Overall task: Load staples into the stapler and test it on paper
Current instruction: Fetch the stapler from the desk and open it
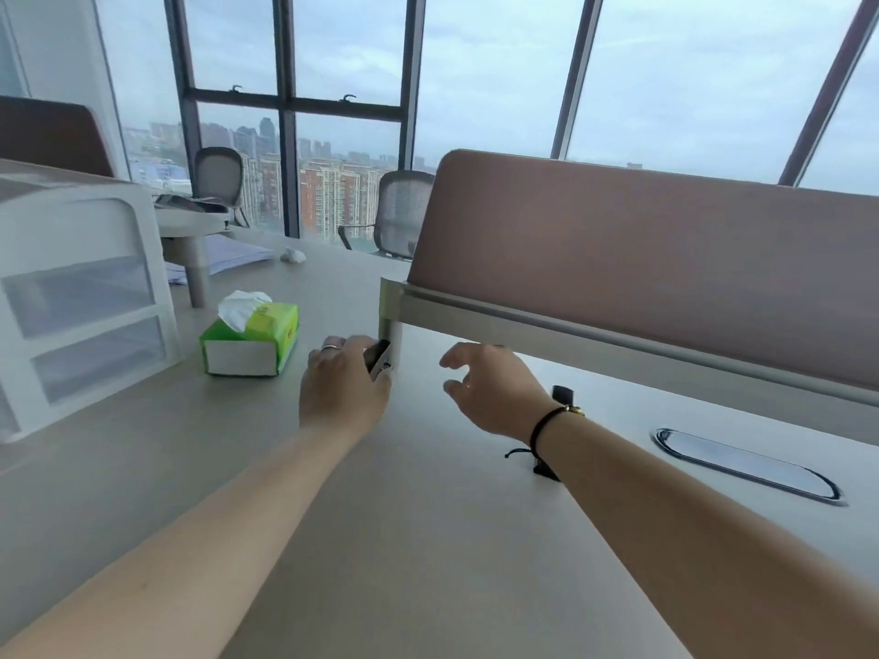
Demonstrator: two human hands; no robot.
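Observation:
My left hand (343,386) is closed around a small dark and silver object, apparently the stapler (379,358), close to the metal post of the desk divider. Most of it is hidden behind my fingers. My right hand (490,390) hovers a short way to the right with its fingers spread and nothing in them. A small black object (563,394) stands on the desk just behind my right wrist. No staples are visible. The only paper in view is a stack of sheets (238,256) far back on the desk.
A green tissue box (249,337) sits left of my left hand. A white drawer unit (81,297) stands at the far left. The brown divider panel (666,259) runs along the right. An oval cable grommet (747,466) is set in the desk (380,539). Office chairs stand by the windows.

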